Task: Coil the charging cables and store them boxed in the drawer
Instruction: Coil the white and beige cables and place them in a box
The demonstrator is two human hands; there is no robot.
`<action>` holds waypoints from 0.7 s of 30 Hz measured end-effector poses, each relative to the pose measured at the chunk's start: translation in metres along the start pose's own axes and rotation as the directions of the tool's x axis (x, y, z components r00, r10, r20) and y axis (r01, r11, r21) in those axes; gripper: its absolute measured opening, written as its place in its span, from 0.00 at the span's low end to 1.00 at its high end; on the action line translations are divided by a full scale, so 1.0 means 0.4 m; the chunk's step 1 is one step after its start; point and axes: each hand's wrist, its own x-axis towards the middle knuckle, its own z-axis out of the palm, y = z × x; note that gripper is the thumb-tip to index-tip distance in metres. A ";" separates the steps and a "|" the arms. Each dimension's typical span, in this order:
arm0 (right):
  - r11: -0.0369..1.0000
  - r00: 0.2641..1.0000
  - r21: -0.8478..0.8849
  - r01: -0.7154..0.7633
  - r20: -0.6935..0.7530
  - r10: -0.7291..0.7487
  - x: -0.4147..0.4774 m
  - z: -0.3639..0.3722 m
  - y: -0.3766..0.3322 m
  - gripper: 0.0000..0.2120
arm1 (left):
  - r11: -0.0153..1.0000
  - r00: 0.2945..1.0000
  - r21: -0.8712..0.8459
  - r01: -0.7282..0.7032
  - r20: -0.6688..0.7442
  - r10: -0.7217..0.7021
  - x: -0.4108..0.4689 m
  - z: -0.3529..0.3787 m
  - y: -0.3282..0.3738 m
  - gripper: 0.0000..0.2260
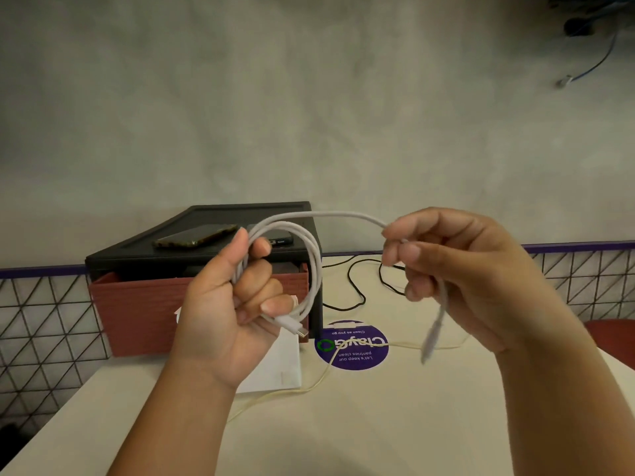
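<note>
- Wall [309, 97]: grey, mottled, concrete look, fills the upper half.
- Purple trim strip [577, 247] runs along its base.
- Black triangular wire grid [41, 321] below the strip, on both sides.
- Table top [412, 424]: cream, matte; round purple sticker [354, 360] on it.
- Blue wire [598, 60] hangs top right.
- Light soft, dim.

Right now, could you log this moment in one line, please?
step: coiling white cable | left hand: grips coil | right hand: pinches loose end | drawer: open
</note>
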 end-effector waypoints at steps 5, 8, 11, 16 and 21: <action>0.934 0.979 -0.346 -0.094 -0.204 0.023 0.018 -0.015 0.034 0.13 | 0.999 0.998 -0.051 0.004 -0.064 -0.007 0.008 -0.010 -0.003 0.08; 0.864 0.969 -0.472 -0.174 -0.238 0.066 0.024 -0.023 0.059 0.13 | 0.995 0.995 -0.100 -0.006 -0.096 -0.003 0.013 -0.019 -0.003 0.07; 0.757 0.966 -0.609 -0.237 -0.233 0.116 0.033 -0.019 0.083 0.11 | 0.993 0.993 -0.120 -0.013 -0.117 -0.002 0.017 -0.024 -0.007 0.07; 0.584 0.955 -0.760 -0.286 -0.279 0.103 0.041 0.005 0.101 0.13 | 0.993 0.994 -0.115 -0.011 -0.108 -0.002 0.019 -0.021 -0.009 0.08; 0.915 0.917 -0.288 -0.284 -0.361 0.171 0.052 0.032 0.108 0.10 | 0.987 0.998 -0.155 0.051 -0.026 -0.056 0.013 -0.015 -0.018 0.08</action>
